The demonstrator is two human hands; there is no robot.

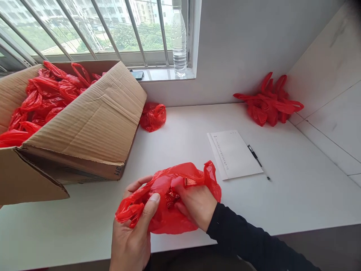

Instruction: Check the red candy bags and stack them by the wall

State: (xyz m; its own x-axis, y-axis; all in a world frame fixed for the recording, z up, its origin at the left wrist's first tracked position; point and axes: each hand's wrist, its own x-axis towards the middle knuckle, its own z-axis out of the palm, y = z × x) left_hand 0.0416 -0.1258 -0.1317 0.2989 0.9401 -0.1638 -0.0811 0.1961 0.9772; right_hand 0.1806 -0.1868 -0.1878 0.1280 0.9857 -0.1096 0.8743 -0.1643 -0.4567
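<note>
A thin red plastic bag (175,222) is held open above the front of the white table. My left hand (135,233) grips its left side, thumb on the near face and fingers behind the film. Reaching into the mouth of the bag is my right hand (199,205), its fingers curled and partly hidden by the plastic. Beside those fingertips lies a small dark-red printed packet (170,197); whether they pinch it I cannot make out. Another printed label (190,182) shows just above the hand, inside the bag.
A cardboard box (93,116) full of tied red bags (56,90) stands at left. One red bag (153,116) sits beside it, several more (267,101) in the far right corner. Paper sheets (237,156), a pen (255,156), a phone (137,75) and a water bottle (179,45) are also there.
</note>
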